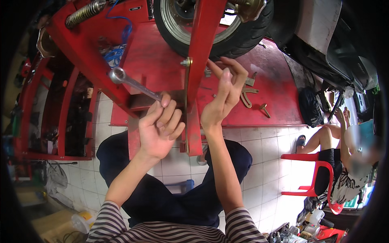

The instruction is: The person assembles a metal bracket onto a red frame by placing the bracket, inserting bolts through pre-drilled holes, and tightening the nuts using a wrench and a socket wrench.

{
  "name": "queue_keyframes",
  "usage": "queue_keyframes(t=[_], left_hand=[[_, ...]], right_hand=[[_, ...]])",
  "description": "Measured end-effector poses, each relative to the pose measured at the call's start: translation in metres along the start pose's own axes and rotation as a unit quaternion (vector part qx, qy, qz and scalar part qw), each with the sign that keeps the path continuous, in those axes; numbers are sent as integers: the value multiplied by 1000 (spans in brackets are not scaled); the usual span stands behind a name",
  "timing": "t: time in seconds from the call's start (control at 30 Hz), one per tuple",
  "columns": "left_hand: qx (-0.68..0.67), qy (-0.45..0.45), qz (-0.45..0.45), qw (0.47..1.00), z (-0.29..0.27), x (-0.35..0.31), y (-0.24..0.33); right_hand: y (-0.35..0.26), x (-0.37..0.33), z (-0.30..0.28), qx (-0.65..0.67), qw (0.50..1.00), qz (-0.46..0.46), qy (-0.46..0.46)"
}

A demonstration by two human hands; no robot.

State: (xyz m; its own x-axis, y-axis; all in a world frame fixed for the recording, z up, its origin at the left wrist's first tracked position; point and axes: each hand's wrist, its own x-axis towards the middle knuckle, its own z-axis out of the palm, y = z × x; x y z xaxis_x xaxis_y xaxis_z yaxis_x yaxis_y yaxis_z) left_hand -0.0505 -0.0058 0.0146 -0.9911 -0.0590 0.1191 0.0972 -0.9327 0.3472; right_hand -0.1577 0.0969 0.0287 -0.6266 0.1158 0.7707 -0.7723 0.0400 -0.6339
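A silver ring-ended wrench (139, 86) is held by its lower end in my left hand (159, 128), fingers curled round it. Its ring end tilts up and to the left, apart from any bolt. Just right of a red steel post (197, 69), my right hand (225, 92) is raised with its fingers apart and bent. The index fingertip reaches the post's right edge; whether it touches is unclear. A bolt end with a nut (185, 62) sticks out of the post's left side, at about the height of that fingertip.
Behind the post stands a motorbike wheel (170, 36) on a red platform (283, 103). A loose bolt (264, 110) and a curved slotted bracket (245, 98) lie on the platform. Blue tubing (117, 54) hangs at left. A person sits on a red chair (304, 156) at right.
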Motion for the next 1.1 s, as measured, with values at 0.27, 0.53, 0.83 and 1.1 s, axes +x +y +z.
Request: queue_keyframes(t=[0.27,0.53,0.83,1.1], left_hand=[[119,5,32,992,9,-1,-12],[500,37,76,862,18,-4,-20],[508,90,147,844,18,1,-5],[534,58,155,829,9,1,-6]], right_hand=[[-24,-7,-11,84,991,-71,-80],[-10,-2,-32,24,988,-136,-69],[61,33,-124,-311,861,271,-297],[103,12,-154,-368,782,331,-378]])
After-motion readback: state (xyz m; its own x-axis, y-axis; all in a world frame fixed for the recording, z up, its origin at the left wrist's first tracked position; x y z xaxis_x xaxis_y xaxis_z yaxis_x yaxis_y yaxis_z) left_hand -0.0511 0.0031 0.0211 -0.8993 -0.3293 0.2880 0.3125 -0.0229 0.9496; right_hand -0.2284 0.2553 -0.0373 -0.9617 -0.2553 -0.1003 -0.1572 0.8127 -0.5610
